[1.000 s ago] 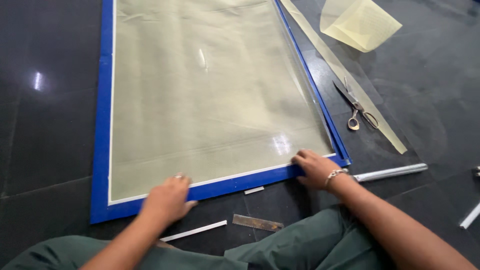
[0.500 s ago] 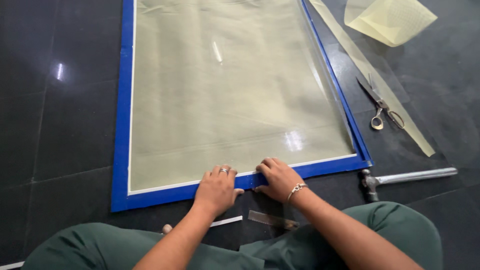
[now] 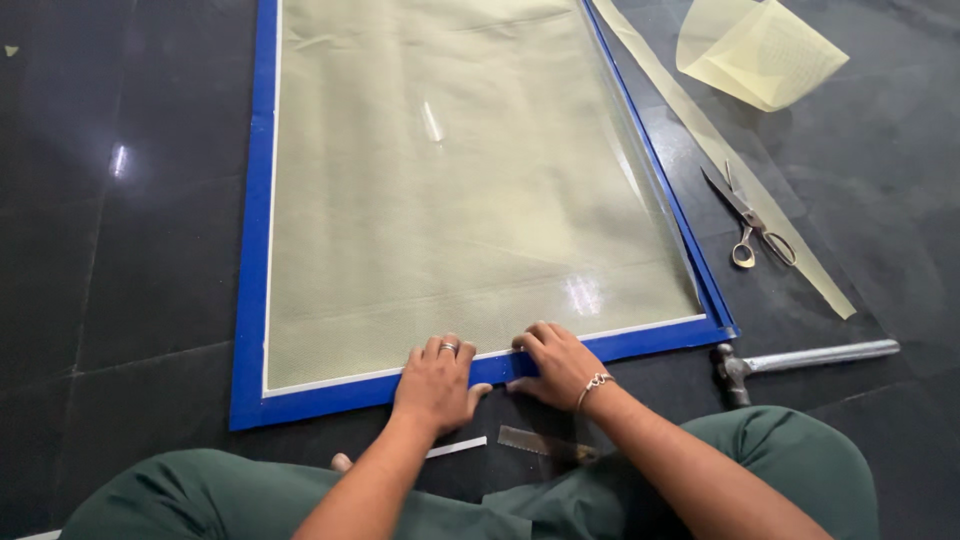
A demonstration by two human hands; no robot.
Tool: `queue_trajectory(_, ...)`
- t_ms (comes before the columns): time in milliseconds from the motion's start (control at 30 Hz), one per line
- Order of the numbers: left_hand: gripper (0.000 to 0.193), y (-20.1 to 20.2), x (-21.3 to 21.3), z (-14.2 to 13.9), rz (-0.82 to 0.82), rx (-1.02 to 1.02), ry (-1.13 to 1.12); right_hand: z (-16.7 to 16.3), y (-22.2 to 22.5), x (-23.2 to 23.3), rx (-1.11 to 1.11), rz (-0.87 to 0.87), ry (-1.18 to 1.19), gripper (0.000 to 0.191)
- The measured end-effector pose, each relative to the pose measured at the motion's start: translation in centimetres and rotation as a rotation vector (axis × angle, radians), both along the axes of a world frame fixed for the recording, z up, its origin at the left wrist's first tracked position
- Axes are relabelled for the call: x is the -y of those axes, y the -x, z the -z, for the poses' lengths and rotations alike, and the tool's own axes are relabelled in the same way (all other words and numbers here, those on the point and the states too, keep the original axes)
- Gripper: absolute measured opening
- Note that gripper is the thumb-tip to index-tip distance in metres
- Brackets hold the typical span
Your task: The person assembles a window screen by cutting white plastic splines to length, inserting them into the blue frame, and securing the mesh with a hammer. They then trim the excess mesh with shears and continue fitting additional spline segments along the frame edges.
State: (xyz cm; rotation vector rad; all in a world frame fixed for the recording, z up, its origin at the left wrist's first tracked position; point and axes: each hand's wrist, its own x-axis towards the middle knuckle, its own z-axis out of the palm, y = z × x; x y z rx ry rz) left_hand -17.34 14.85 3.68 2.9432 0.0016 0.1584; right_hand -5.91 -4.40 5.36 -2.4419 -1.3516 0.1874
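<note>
Black glossy floor tiles are carrying everything around me, catching spots of light. I am pressing my left hand flat, fingers spread, on the near blue border of the framed mesh panel, and my right hand is lying just beside it, fingers curled on that edge. Scissors, a hammer and mesh offcuts are lying to my right.
</note>
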Motion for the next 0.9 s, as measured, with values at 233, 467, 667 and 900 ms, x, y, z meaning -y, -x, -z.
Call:
queue_trajectory(233,0.052,-1.1,0.8,2.7,-0.167,0.048,-0.076,1.5,1.2,-1.1,0.120,0.055,-0.023,0.072)
queue_trajectory(467,0.027,-1.4,0.6,5.3,-0.215,0.266,-0.061,2.8,1.1,-2.0,0.153,0.097,-0.034,0.071)
queue_trajectory(667,0.023,-1.5,0.5,5.6,-0.204,0.259,-0.066,4.0,0.8,-1.8,0.221,0.040,-0.083,0.070)
queue_trajectory(900,0.017,-1.2,0.3,5.4,-0.181,0.206,-0.069,4.2,0.8,-1.8,0.224,0.023,-0.082,0.066)
